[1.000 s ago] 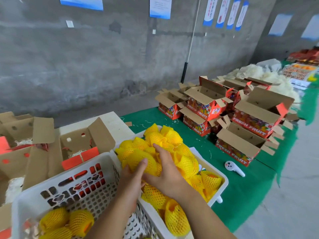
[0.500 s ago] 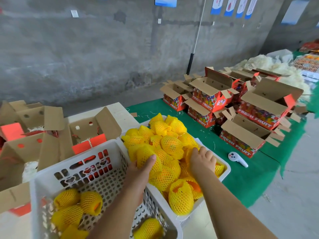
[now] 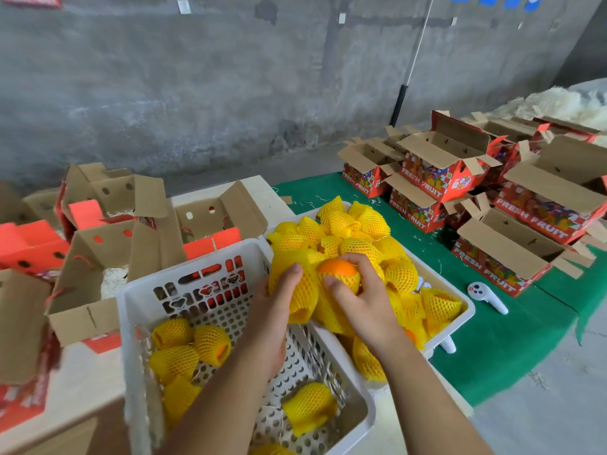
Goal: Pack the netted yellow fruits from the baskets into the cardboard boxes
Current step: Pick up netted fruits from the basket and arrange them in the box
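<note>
Over the heaped right basket [image 3: 460, 318], the right hand [image 3: 364, 300] curls round a netted orange fruit [image 3: 340, 274] (net slipped off its top), while the left hand [image 3: 279, 303] grips a neighbouring netted fruit [image 3: 300, 290]. Nearer, a perforated white basket [image 3: 197, 290] holds several; open cardboard boxes [image 3: 108, 257] crowd left, a white controller [image 3: 486, 295] lies right.

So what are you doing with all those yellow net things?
A person is gathering netted fruits from the heaped white basket. The right hand grips one netted fruit whose orange top pokes out of its yellow net, and the left hand holds another netted fruit beside it. A nearer white basket holds a few more. Open cardboard boxes wait on the left, and red fruit boxes stand on the green cloth.
</note>
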Motion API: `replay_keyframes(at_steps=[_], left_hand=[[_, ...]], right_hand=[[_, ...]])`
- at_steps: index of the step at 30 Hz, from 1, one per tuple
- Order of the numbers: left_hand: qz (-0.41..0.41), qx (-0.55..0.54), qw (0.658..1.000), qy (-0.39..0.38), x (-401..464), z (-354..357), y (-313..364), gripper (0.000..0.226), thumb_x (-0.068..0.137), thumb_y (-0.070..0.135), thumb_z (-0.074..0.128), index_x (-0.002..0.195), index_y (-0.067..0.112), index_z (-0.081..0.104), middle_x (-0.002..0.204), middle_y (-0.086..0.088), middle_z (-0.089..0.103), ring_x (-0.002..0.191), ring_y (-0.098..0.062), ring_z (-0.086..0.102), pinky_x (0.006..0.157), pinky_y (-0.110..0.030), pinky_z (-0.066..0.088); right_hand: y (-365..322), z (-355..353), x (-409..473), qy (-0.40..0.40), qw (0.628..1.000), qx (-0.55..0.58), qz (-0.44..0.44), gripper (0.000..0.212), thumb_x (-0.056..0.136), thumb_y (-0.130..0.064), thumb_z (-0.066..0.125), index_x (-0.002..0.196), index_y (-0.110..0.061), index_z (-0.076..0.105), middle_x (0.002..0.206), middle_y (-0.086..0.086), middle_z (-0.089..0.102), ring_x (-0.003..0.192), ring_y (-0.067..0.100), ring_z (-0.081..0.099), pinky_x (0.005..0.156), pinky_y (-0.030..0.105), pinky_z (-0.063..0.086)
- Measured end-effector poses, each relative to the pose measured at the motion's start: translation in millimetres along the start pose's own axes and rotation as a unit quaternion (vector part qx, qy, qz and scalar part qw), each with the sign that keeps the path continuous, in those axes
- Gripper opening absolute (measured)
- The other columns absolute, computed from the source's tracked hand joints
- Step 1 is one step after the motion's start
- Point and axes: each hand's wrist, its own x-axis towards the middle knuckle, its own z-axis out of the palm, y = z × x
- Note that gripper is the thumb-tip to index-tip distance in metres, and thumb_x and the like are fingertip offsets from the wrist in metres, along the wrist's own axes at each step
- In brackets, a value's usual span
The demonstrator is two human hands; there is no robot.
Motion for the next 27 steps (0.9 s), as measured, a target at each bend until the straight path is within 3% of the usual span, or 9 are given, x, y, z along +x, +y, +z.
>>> replay_keyframes(at_steps=[5,9,11,13,15,18,21,24,27], left_hand=[[-0.024,-0.064,0.997,0.017,-36,-89,10,0.071,0.065,0.059,0.076,0.127,0.026,0.068,0.108,-0.006,0.077,0.085,-0.021,0.076,0.055,-0.025,0.057],[-0.051,-0.149,0.987,0.041,-80,-180,3,0.061,0.074,0.042,0.076,0.130,0.018,0.067,0.117,-0.014,0.075,0.102,-0.032,0.074,0.078,-0.044,0.062],[-0.049,-0.164,0.984,0.055,-108,-235,0,0.058,0.073,0.039,0.076,0.128,0.022,0.068,0.119,-0.011,0.076,0.110,-0.032,0.072,0.098,-0.053,0.056],[-0.049,-0.159,0.985,0.046,-141,-294,-6,0.047,0.079,0.032,0.073,0.125,0.020,0.068,0.109,-0.007,0.079,0.103,-0.024,0.076,0.096,-0.050,0.058],[-0.051,-0.126,0.990,0.036,-175,-347,-15,0.035,0.084,0.020,0.076,0.118,0.014,0.068,0.092,-0.005,0.081,0.086,-0.013,0.078,0.076,-0.035,0.064],[-0.042,-0.128,0.991,0.023,-213,-412,-33,0.064,0.052,0.041,0.098,0.108,0.015,0.080,0.113,-0.019,0.075,0.098,-0.034,0.074,0.083,-0.048,0.061],[-0.027,-0.097,0.995,0.005,-232,-459,-41,0.061,0.063,0.042,0.085,0.119,0.023,0.076,0.121,-0.015,0.074,0.107,-0.032,0.073,0.084,-0.045,0.062],[-0.022,-0.084,0.996,0.001,-236,-495,-45,0.060,0.075,0.035,0.081,0.131,0.020,0.066,0.123,-0.014,0.073,0.110,-0.033,0.072,0.090,-0.048,0.060],[-0.034,-0.089,0.995,0.000,-235,-515,-45,0.043,0.081,0.028,0.071,0.123,0.021,0.068,0.115,-0.011,0.076,0.102,-0.028,0.074,0.080,-0.041,0.062]], right_hand=[[-23,77,-32,-0.053,0.997,0.040,-0.036,0.031,0.083,-0.055,0.063,0.111,-0.040,0.062,0.100,-0.021,0.068,0.088,-0.002,0.064,0.072,0.012,0.049],[-46,153,-76,-0.132,0.988,0.029,-0.075,0.024,0.093,-0.054,0.057,0.115,-0.045,0.061,0.110,-0.029,0.066,0.102,-0.005,0.063,0.079,0.007,0.044],[-55,195,-102,-0.169,0.983,0.035,-0.065,0.023,0.095,-0.055,0.052,0.104,-0.039,0.065,0.099,-0.022,0.069,0.092,-0.002,0.065,0.077,0.016,0.047],[-67,240,-133,-0.204,0.976,0.067,-0.040,0.034,0.097,-0.053,0.046,0.085,-0.029,0.066,0.079,-0.012,0.066,0.076,0.002,0.061,0.071,0.026,0.046],[-82,285,-164,-0.220,0.971,0.094,0.020,0.042,0.095,-0.052,0.043,0.081,-0.021,0.068,0.073,-0.012,0.065,0.073,0.002,0.060,0.067,0.022,0.045],[-97,341,-206,-0.234,0.942,0.137,0.198,0.035,0.096,-0.050,0.050,0.080,-0.036,0.078,0.074,-0.016,0.074,0.076,0.009,0.071,0.058,0.013,0.051],[-104,378,-239,-0.260,0.872,0.193,0.367,0.033,0.087,-0.067,0.061,0.102,-0.043,0.077,0.101,0.000,0.079,0.092,0.022,0.077,0.076,0.042,0.063],[-105,399,-260,-0.257,0.846,0.239,0.401,0.039,0.093,-0.059,0.060,0.102,-0.026,0.079,0.097,0.012,0.078,0.084,0.029,0.077,0.063,0.038,0.060],[-107,401,-272,-0.330,0.784,0.266,0.453,0.066,0.089,-0.068,0.060,0.131,-0.018,0.069,0.127,0.019,0.070,0.113,0.036,0.069,0.089,0.049,0.059]])
